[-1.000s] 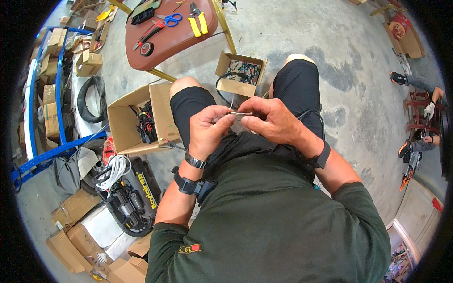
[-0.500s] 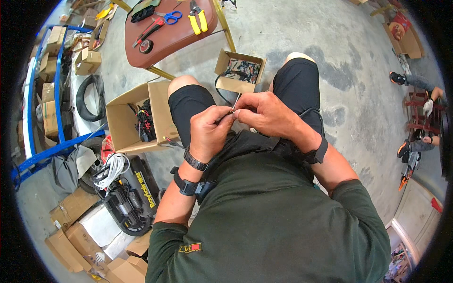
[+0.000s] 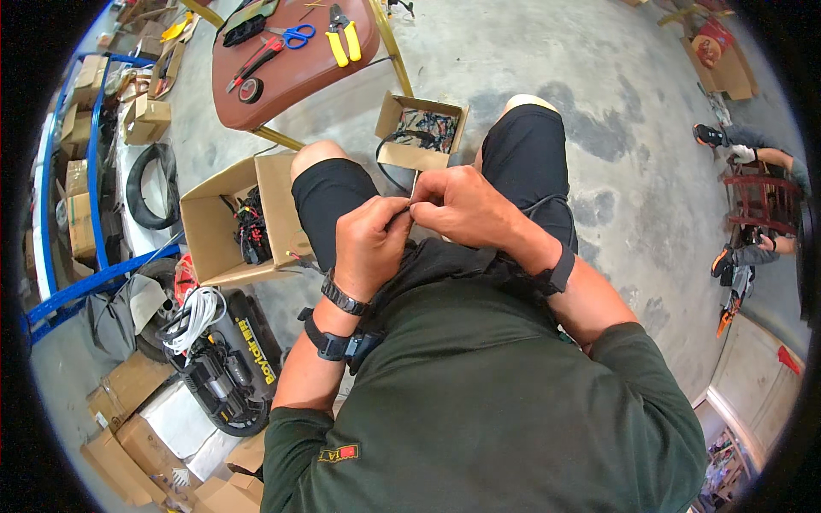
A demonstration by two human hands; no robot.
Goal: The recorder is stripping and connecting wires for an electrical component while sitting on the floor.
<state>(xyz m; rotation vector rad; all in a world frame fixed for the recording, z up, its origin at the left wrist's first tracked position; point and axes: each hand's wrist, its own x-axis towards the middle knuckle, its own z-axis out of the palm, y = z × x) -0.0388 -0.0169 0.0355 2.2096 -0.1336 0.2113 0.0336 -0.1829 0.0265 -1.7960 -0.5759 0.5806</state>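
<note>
My left hand [image 3: 369, 241] and my right hand [image 3: 466, 203] meet above my lap, fingertips pinched close together. Between them is the end of a black cable [image 3: 382, 173], mostly covered by the fingers. A thin light strip [image 3: 416, 179] sticks up at the right fingertips; its kind is unclear. The cable curves out over the near side of a small cardboard box [image 3: 410, 156] that holds short wire pieces. Another dark cable length [image 3: 550, 202] loops over my right thigh, by the right wrist.
A brown chair seat [image 3: 299, 73] ahead carries yellow-handled pliers [image 3: 343, 38], blue scissors [image 3: 299, 35], a red-and-black knife [image 3: 256, 64] and a tape roll [image 3: 250, 90]. A larger cardboard box [image 3: 205, 218] with wires stands left, near an air compressor [image 3: 227, 376]. Another person's gloved hand [image 3: 742, 154] shows far right.
The surroundings have shifted slightly left in the picture. Both hands stay pinched together, the right fingers now a little closer over the cable end.
</note>
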